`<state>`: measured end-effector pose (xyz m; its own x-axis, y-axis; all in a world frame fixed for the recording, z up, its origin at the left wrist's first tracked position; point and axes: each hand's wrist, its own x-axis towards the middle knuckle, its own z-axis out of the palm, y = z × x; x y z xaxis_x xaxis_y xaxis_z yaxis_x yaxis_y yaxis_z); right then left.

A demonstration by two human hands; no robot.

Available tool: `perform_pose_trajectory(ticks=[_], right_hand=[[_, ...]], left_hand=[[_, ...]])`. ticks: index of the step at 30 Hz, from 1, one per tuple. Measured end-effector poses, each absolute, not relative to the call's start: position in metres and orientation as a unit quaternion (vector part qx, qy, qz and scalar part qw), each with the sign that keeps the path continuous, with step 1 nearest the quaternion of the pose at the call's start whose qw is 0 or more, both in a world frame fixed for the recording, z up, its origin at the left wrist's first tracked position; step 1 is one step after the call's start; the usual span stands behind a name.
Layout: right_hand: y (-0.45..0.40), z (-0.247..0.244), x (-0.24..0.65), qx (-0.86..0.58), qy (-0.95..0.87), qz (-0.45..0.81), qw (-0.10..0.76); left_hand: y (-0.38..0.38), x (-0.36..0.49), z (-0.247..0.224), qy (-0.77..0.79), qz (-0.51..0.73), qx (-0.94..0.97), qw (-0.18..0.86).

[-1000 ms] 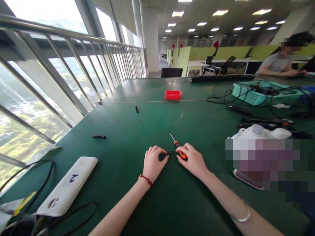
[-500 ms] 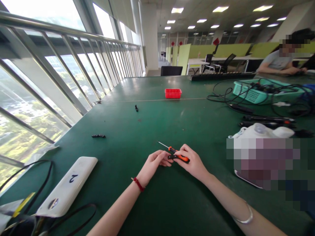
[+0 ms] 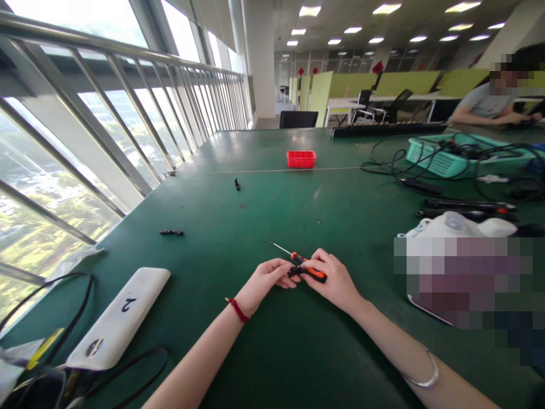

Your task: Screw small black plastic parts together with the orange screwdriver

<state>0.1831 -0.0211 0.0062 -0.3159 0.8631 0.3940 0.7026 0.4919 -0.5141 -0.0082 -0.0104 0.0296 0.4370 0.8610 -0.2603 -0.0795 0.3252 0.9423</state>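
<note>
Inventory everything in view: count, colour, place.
plastic-handled screwdriver: 1, orange-black, front
small elongated piece: 1, black, front
small loose parts: 2, black, left
oblong case: 1, white, left
rectangular plastic tray: 1, red, back
perforated plastic basket: 1, turquoise, right
cables: several, black, both sides
pixelated object: 1, white top, right
metal railing: 1, silver, left
table: 1, green, centre
chairs: several, black, background
seated person: 1, grey shirt, right
left hand: 1, bare, front
right hand: 1, bare, front
</note>
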Motion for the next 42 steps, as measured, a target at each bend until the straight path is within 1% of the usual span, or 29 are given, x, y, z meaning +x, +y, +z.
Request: perform_pose_trajectory(ticks=[2, 4, 8, 19, 28, 36, 39, 42], right_hand=[[-0.019, 0.006, 0.184, -0.508, -0.798, 0.088, 0.312], [-0.018, 0.005, 0.185, -0.507, -0.805, 0.078, 0.299], [-0.015, 0.003, 0.189, -0.489, -0.822, 0.092, 0.277], [-0.013, 0.002, 0.189, -0.494, -0.821, 0.106, 0.267], [-0.012, 0.003, 0.189, -0.499, -0.820, 0.110, 0.258], [-0.014, 0.006, 0.188, -0.502, -0.818, 0.111, 0.258], [-0.016, 0.007, 0.188, -0.507, -0.809, 0.121, 0.272], [-0.019, 0.009, 0.185, -0.511, -0.793, 0.132, 0.304]], left_hand=[[-0.009, -0.010, 0.029, 0.414, 0.351, 0.427, 0.723], [-0.007, -0.012, 0.029, 0.416, 0.368, 0.375, 0.742], [-0.005, -0.015, 0.029, 0.417, 0.395, 0.300, 0.762], [0.000, -0.020, 0.028, 0.384, 0.442, 0.165, 0.794], [0.000, -0.019, 0.031, 0.382, 0.438, 0.158, 0.798], [0.000, -0.020, 0.028, 0.363, 0.432, 0.190, 0.804], [0.000, -0.021, 0.026, 0.365, 0.430, 0.213, 0.798], [-0.002, -0.020, 0.026, 0.374, 0.424, 0.248, 0.786]])
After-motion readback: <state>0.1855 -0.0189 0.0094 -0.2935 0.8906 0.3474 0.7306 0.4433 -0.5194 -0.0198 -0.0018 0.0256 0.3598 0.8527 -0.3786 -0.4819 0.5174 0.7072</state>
